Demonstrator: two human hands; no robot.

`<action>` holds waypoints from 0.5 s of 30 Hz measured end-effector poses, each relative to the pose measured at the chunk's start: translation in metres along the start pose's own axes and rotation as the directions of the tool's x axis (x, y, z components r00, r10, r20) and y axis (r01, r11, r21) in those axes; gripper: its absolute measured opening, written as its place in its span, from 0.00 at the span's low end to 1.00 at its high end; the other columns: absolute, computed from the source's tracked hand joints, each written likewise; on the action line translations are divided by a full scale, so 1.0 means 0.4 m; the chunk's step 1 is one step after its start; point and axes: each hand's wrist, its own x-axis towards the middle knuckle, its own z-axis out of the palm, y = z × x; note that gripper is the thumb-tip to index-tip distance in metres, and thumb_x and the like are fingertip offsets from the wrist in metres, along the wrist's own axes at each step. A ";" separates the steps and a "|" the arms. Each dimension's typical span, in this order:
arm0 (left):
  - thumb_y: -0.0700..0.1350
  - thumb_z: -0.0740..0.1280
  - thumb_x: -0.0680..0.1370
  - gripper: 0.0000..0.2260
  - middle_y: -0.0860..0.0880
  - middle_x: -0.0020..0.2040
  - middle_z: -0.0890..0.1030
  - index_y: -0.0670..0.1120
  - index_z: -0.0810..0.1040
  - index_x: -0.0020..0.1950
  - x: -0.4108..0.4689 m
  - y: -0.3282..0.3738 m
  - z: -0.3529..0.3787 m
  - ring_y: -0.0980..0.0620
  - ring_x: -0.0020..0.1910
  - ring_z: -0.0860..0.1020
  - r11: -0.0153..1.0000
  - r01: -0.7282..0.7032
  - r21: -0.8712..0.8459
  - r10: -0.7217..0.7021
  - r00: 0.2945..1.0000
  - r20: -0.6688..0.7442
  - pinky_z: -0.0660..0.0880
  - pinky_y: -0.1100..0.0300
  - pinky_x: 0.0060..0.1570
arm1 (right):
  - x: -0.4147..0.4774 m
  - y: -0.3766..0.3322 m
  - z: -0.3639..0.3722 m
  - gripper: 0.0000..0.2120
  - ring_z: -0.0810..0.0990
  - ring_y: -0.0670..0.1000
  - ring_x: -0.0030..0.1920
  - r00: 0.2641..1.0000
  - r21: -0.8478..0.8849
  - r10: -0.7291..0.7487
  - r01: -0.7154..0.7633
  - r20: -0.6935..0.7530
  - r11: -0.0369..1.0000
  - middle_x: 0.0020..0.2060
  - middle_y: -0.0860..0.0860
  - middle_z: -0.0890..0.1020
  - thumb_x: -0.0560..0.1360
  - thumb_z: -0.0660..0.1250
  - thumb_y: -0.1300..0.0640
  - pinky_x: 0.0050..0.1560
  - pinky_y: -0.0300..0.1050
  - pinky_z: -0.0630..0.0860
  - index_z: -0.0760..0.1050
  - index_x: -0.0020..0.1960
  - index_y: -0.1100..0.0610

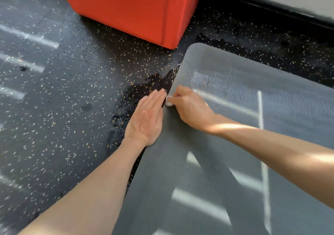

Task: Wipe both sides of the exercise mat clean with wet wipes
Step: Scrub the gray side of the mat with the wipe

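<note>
Dark speckled floor (63,90) fills the left of the head view. A red padded block (130,8) stands at the far middle, and a wet patch (142,88) glistens just left of the mat's edge. The left hand (146,119) lies flat along that edge, fingers straight and together, its heel touching the mat and its fingertips over the damp floor. I read it as bracing, not holding.

Just right of those fingertips a small white wet wipe (169,102) shows at the edge, pinched in the right hand (191,108), whose fingers curl round it.

The grey exercise mat (244,144) lies flat on the floor, spreading right and near from both hands. Its left edge runs from near up to a rounded far corner beside the block. The mat runs out of view, so I cannot tell its long axis.

The right hand sits on the mat with the wipe and open mat to its right, so I judge the next stroke goes rightward. The surface is matte, finely wave-ribbed and barred with window light. I make out no dirt. The underside is hidden.
</note>
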 end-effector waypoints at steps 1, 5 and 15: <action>0.45 0.47 0.81 0.25 0.50 0.78 0.62 0.43 0.60 0.79 -0.001 0.000 0.001 0.53 0.78 0.56 1.000 0.007 -0.024 -0.007 1.000 -0.004 0.45 0.61 0.77 | 0.015 0.010 -0.004 0.02 0.71 0.53 0.35 0.997 -0.018 0.029 -0.031 -0.076 0.999 0.35 0.56 0.73 0.72 0.70 0.70 0.33 0.43 0.62 0.80 0.43 0.65; 0.41 0.50 0.83 0.22 0.48 0.77 0.65 0.42 0.62 0.78 0.005 0.001 -0.006 0.52 0.78 0.58 0.994 0.023 -0.104 -0.026 0.999 -0.030 0.44 0.64 0.75 | -0.067 -0.068 0.044 0.04 0.73 0.56 0.36 0.999 0.011 0.022 -0.021 -0.037 1.000 0.36 0.57 0.73 0.69 0.70 0.72 0.35 0.43 0.63 0.78 0.41 0.65; 0.35 0.52 0.83 0.22 0.48 0.79 0.62 0.46 0.63 0.77 0.013 -0.012 -0.011 0.51 0.79 0.56 0.999 -0.043 -0.026 0.044 0.999 0.009 0.45 0.57 0.77 | -0.138 -0.156 0.067 0.05 0.73 0.56 0.34 0.999 0.082 -0.029 0.032 -0.034 0.996 0.35 0.59 0.74 0.69 0.69 0.73 0.33 0.42 0.63 0.80 0.41 0.66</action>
